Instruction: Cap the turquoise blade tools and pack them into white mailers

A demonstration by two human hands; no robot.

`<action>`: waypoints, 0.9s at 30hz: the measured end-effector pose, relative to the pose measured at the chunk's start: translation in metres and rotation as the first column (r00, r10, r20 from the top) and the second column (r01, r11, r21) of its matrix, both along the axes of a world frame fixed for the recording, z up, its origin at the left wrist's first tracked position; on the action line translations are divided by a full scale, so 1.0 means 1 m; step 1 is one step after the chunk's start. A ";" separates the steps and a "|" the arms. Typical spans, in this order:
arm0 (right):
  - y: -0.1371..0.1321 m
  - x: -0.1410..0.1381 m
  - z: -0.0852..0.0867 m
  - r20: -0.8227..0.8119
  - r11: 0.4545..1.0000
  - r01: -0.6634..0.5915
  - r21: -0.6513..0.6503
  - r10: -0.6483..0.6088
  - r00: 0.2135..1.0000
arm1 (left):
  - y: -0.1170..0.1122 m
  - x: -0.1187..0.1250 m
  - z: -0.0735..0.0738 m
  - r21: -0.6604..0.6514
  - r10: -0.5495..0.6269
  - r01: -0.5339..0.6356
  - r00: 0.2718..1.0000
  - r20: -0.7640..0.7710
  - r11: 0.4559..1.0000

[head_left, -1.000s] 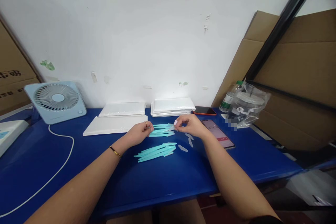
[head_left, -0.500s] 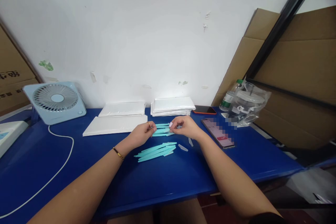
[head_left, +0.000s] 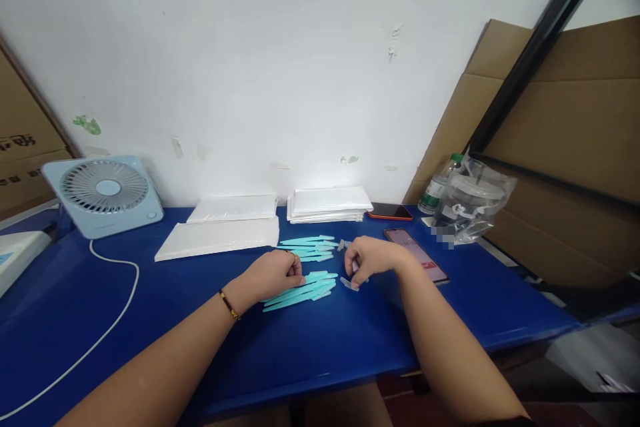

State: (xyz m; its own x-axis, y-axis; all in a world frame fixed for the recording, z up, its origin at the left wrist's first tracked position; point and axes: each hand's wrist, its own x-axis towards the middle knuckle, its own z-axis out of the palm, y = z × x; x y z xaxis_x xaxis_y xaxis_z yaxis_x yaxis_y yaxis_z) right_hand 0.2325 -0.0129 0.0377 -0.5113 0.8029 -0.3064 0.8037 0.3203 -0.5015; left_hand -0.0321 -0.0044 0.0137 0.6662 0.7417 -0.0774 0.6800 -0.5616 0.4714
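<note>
Two small piles of thin teal plastic sticks lie on the blue table (head_left: 310,347): a far pile (head_left: 309,247) and a near pile (head_left: 303,288). My left hand (head_left: 275,273) rests curled at the left end of the near pile, fingertips pinched on a teal stick. My right hand (head_left: 370,257) hovers just right of the piles, fingers bent down over small clear plastic caps (head_left: 350,283) and touching one. Another clear cap (head_left: 342,244) lies by the far pile.
White flat packs (head_left: 217,238) and a second stack (head_left: 327,203) sit at the back. Two phones (head_left: 417,253) (head_left: 390,211) lie to the right, beside a bagged bottle (head_left: 467,203). A blue fan (head_left: 105,193) with white cord stands left. Cardboard leans at right.
Both hands came down from the far pile toward me. The left now sits at the near pile, and the right has dropped onto the clear caps.
</note>
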 end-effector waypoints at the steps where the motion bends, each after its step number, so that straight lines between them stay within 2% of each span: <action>1: -0.001 -0.002 0.000 0.033 0.999 -0.014 -0.036 0.016 0.999 | 0.000 0.000 -0.001 -0.017 0.017 -0.017 1.000 0.002 1.000; 6: -0.002 -0.006 -0.004 0.007 1.000 -0.006 -0.021 0.006 1.000 | 0.005 -0.002 -0.003 -0.069 0.083 -0.077 0.992 0.090 0.995; 10: 0.000 -0.002 -0.003 -0.226 0.993 0.107 -0.052 -0.116 0.967 | 0.007 -0.002 -0.002 -0.080 0.109 -0.098 0.982 0.154 0.992; 15: 0.001 -0.008 -0.006 -0.407 0.990 0.095 -0.100 -0.128 0.905 | 0.007 0.000 -0.002 -0.072 0.108 -0.096 0.977 0.185 0.993; 21: 0.002 -0.011 -0.007 -0.468 0.993 0.054 -0.106 -0.098 0.879 | 0.007 0.001 0.001 -0.032 0.101 -0.097 0.983 0.153 0.995; 27: 0.003 -0.006 -0.005 -0.471 0.992 0.064 -0.106 -0.107 0.876 | 0.009 -0.003 0.000 -0.015 0.107 -0.106 0.982 0.158 0.994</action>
State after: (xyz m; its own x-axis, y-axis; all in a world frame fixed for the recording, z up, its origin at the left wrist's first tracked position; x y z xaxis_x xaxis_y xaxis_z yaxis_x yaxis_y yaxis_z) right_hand 0.2269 -0.0096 0.0330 -0.5428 0.8323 -0.1125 0.4841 0.2006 -0.8517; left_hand -0.0352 0.0044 0.0132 0.5873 0.8091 0.0178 0.6523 -0.4863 0.5814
